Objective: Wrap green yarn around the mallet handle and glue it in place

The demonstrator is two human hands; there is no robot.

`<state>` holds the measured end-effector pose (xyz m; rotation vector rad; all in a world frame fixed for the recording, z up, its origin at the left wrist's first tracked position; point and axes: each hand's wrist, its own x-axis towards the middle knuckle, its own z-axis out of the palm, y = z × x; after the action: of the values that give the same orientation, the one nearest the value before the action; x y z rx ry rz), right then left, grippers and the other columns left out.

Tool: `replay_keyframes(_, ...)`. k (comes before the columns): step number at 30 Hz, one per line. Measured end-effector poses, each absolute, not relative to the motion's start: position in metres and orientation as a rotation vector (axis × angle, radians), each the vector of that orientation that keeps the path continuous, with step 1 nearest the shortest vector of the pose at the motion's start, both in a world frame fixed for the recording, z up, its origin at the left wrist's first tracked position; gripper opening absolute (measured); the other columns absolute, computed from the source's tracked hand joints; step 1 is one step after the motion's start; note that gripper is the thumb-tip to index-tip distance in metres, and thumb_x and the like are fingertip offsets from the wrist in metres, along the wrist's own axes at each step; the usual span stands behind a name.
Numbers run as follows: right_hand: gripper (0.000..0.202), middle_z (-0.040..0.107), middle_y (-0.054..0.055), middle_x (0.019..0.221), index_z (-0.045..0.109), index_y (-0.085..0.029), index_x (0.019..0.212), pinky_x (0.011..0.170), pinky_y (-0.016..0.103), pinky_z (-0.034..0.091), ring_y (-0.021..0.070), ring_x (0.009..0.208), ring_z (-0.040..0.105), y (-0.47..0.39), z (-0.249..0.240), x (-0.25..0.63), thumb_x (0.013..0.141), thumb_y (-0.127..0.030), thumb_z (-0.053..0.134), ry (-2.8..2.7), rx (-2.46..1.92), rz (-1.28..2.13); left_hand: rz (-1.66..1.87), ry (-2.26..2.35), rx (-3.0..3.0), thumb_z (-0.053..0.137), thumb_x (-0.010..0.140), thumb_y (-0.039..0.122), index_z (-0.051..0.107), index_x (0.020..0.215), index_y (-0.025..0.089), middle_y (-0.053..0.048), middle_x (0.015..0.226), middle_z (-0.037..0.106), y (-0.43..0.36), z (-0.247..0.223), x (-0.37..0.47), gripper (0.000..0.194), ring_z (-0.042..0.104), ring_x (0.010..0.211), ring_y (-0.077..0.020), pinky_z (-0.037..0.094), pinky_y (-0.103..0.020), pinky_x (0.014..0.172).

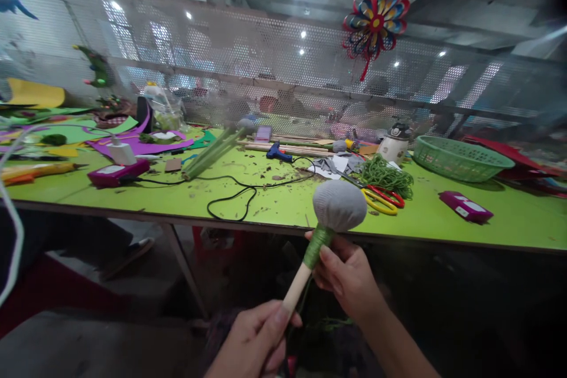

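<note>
Hands, 2, bare: left hand (254,339) closed around the lower end of 1 pale wooden stick (297,289); right hand (348,274) pinching green cord wrapping (317,246) between thumb and fingers, just below 1 rounded grey fabric head (339,205). Stick tilted, head uppermost, above the right hand, in front of the lime-green tabletop (248,201). Beyond the right hand: 1 pair of scissors with red and yellow handles (380,201), 1 tangled bundle of green cord (385,175); farther right, 1 green plastic basket (460,158). Beyond the left hand: 1 blue glue gun (279,152).
</note>
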<state>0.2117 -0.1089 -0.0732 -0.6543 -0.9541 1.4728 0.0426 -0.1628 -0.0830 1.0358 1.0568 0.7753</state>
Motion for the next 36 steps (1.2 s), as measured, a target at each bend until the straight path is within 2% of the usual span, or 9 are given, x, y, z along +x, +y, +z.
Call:
replay_keyframes(3, 0.026, 0.032, -0.009, 0.043, 0.069, -0.018, 0.102, 0.039, 0.018, 0.028, 0.0046, 0.040, 0.023, -0.113, -0.072, 0.215, 0.080, -0.030, 0.068, -0.976, -0.618, 1.499, 0.620, 0.839, 0.834, 0.052, 0.080, 0.058, 0.063, 0.079, 0.014, 0.010, 0.042, 0.029, -0.163, -0.078, 0.036, 0.045, 0.012, 0.033, -0.0029, 0.007, -0.017, 0.035)
replay_keyframes(8, 0.024, 0.034, -0.009, 0.045, 0.069, -0.018, 0.102, 0.039, 0.018, 0.029, 0.0046, 0.040, 0.026, -0.111, -0.073, 0.214, 0.081, -0.030, 0.067, -0.991, -0.625, 1.516, 0.616, 0.856, 0.896, 0.044, 0.082, 0.061, 0.063, 0.074, 0.014, 0.009, 0.036, 0.032, -0.157, -0.084, 0.036, 0.052, 0.017, 0.029, -0.0040, 0.014, -0.016, 0.032)
replay_keyframes(11, 0.021, 0.031, -0.010, 0.042, 0.069, -0.018, 0.100, 0.039, 0.017, 0.030, 0.0041, 0.039, 0.024, -0.106, -0.075, 0.213, 0.082, -0.028, 0.066, -0.974, -0.652, 1.492, 0.812, 1.141, 1.204, 0.049, 0.082, 0.056, 0.065, 0.083, 0.015, 0.002, 0.049, 0.053, -0.154, -0.091, 0.039, 0.044, 0.041, 0.040, -0.0089, 0.032, -0.017, 0.040)
replay_keyframes(14, 0.021, 0.029, -0.011, 0.041, 0.070, -0.018, 0.100, 0.039, 0.017, 0.030, 0.0034, 0.037, 0.022, -0.103, -0.078, 0.212, 0.082, -0.027, 0.067, -0.993, -0.631, 1.465, 1.084, 1.324, 1.461, 0.062, 0.076, 0.047, 0.069, 0.091, 0.018, -0.002, 0.075, 0.065, -0.152, -0.095, 0.038, 0.033, 0.057, 0.073, -0.0171, 0.043, -0.020, 0.066)
replay_keyframes(17, 0.021, 0.031, -0.011, 0.041, 0.070, -0.018, 0.100, 0.040, 0.017, 0.032, 0.0040, 0.038, 0.024, -0.103, -0.079, 0.214, 0.082, -0.028, 0.067, -0.992, -0.655, 1.490, 0.984, 1.259, 1.399, 0.060, 0.077, 0.050, 0.070, 0.088, 0.016, 0.002, 0.059, 0.055, -0.152, -0.093, 0.035, 0.037, 0.048, 0.057, -0.0121, 0.038, -0.018, 0.053)
replay_keyframes(20, 0.023, 0.031, -0.010, 0.041, 0.070, -0.019, 0.102, 0.040, 0.018, 0.032, 0.0046, 0.038, 0.026, -0.105, -0.077, 0.216, 0.082, -0.029, 0.066, -0.995, -0.660, 1.504, 0.760, 1.079, 1.132, 0.055, 0.079, 0.055, 0.067, 0.088, 0.013, 0.009, 0.044, 0.031, -0.154, -0.086, 0.032, 0.044, 0.021, 0.038, -0.0046, 0.016, -0.016, 0.037)
replay_keyframes(23, 0.024, 0.033, -0.009, 0.043, 0.070, -0.019, 0.103, 0.039, 0.018, 0.030, 0.0052, 0.039, 0.029, -0.108, -0.074, 0.218, 0.081, -0.029, 0.067, -1.023, -0.620, 1.501, 0.631, 0.873, 0.930, 0.052, 0.081, 0.055, 0.066, 0.091, 0.014, 0.010, 0.042, 0.030, -0.155, -0.081, 0.029, 0.044, 0.014, 0.033, -0.0027, 0.008, -0.016, 0.034)
replay_keyframes(31, 0.021, 0.037, -0.007, 0.048, 0.070, -0.017, 0.097, 0.038, 0.018, 0.025, 0.0043, 0.040, 0.028, -0.110, -0.073, 0.216, 0.080, -0.028, 0.069, -1.029, -0.658, 1.504, 0.684, 0.937, 0.977, 0.051, 0.079, 0.059, 0.068, 0.093, 0.014, 0.006, 0.040, 0.041, -0.157, -0.088, 0.036, 0.051, 0.027, 0.031, -0.0048, 0.021, -0.015, 0.033)
replay_keyframes(36, 0.017, 0.040, -0.007, 0.047, 0.070, -0.016, 0.093, 0.038, 0.019, 0.025, 0.0043, 0.039, 0.032, -0.107, -0.082, 0.218, 0.081, -0.029, 0.068, -1.110, -0.784, 1.401, 1.081, 1.313, 1.475, 0.061, 0.076, 0.047, 0.070, 0.098, 0.021, -0.002, 0.079, 0.067, -0.155, -0.093, 0.035, 0.035, 0.059, 0.074, -0.0180, 0.046, -0.020, 0.067)
